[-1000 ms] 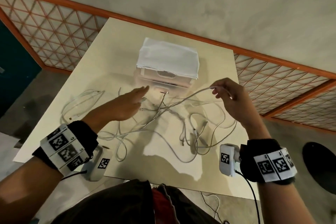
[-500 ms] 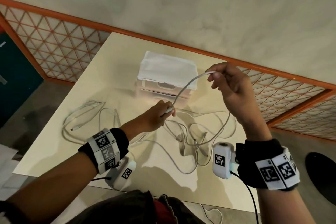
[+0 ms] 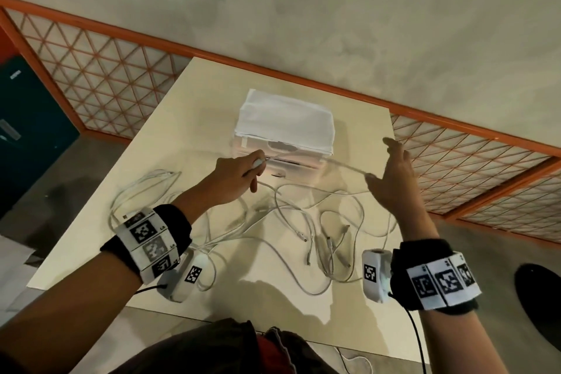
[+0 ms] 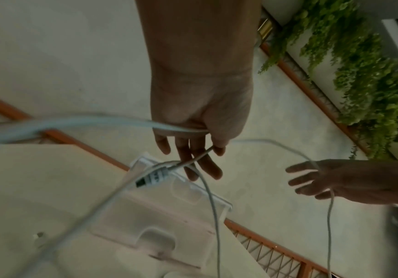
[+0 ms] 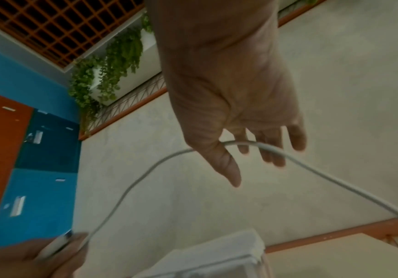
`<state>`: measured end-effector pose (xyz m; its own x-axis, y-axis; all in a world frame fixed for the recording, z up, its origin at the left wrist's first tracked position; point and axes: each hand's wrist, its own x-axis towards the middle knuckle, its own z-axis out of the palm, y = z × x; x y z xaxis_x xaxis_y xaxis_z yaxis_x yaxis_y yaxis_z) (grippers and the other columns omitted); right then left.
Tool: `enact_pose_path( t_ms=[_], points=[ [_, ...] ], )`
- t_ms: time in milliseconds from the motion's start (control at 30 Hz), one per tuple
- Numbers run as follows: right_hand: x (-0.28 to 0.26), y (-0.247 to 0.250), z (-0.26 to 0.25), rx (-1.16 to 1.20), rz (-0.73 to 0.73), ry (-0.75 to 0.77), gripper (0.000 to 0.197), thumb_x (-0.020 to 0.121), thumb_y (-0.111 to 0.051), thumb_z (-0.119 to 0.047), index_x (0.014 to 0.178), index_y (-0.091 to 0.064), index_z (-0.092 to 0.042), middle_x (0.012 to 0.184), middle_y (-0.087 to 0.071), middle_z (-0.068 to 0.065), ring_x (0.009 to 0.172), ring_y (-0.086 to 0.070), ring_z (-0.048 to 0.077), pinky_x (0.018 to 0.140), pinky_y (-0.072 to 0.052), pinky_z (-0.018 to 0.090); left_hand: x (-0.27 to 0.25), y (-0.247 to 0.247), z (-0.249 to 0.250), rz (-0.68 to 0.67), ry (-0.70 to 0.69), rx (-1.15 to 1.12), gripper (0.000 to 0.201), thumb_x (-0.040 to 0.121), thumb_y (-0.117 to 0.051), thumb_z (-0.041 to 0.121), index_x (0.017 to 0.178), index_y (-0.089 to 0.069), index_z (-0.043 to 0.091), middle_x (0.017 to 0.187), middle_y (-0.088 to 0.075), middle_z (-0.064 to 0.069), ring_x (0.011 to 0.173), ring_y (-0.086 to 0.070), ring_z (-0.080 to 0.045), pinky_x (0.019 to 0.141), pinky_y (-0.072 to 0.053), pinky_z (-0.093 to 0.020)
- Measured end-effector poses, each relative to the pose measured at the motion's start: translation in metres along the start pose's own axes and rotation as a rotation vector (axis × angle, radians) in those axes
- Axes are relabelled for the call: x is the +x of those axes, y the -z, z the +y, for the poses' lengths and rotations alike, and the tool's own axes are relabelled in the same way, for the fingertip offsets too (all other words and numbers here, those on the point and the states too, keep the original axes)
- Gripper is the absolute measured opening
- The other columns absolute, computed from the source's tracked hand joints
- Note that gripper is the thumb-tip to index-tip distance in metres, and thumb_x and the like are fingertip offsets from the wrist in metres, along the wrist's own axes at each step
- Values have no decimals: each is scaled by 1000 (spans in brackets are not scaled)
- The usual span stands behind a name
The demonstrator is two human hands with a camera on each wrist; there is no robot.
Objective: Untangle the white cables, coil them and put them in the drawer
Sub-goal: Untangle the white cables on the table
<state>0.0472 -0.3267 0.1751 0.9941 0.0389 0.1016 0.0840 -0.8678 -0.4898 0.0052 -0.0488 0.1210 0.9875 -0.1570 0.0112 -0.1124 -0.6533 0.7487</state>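
My left hand (image 3: 235, 174) pinches the plug end of one white cable (image 3: 343, 165) between thumb and fingers (image 4: 194, 159), held up just in front of the small clear drawer unit (image 3: 282, 158) at the far middle of the counter (image 3: 188, 106). From that pinch the cable runs taut across to my right hand (image 3: 391, 179), where it lies draped over the crook between thumb and forefinger; those fingers (image 5: 295, 139) are spread and nearly straight, gripping nothing, so the cable only rests on them. Past the right hand it drops down toward the counter. The other white cables (image 3: 291, 222) lie in a loose tangle on the counter below both hands, with several plug ends showing near the middle, and one separate loop (image 3: 139, 188) lies off to the left. A folded white cloth (image 3: 285, 123) covers the top of the drawer unit. Whether its drawer is pulled open I cannot tell.
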Motion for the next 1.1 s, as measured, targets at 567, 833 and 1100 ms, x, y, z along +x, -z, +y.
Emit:
enact_pose_path(
  t_ms=[567, 833, 1100],
  points=[
    [1, -29, -51, 544, 3, 323, 18, 99, -41, -13, 89, -56, -9, 57, -48, -6, 48, -47, 8, 56, -44, 32, -9, 16, 5, -26, 149, -690, 29, 101, -32, 31, 101, -55, 14, 73, -60, -1, 68, -63, -11, 72, -50, -30],
    [-23, -67, -71, 529, -541, 447, 14, 98, -48, -17, 94, -56, -7, 76, -65, 0, 64, -61, 14, 67, -52, 25, 4, 21, 24, 23, 119, -1156, 45, 100, -26, 37, 93, -62, 10, 95, -71, -6, 94, -68, -19, 84, -53, -30],
    [-30, -94, -96, 510, -821, 381, 15, 92, -59, -28, 81, -58, -38, 63, -58, -11, 56, -53, 4, 61, -45, 21, 3, 29, 53, 37, 20, -1241, 50, 97, -19, 48, 69, -46, 16, 43, -28, 8, 34, -24, -4, 40, -30, -18]
  ],
)
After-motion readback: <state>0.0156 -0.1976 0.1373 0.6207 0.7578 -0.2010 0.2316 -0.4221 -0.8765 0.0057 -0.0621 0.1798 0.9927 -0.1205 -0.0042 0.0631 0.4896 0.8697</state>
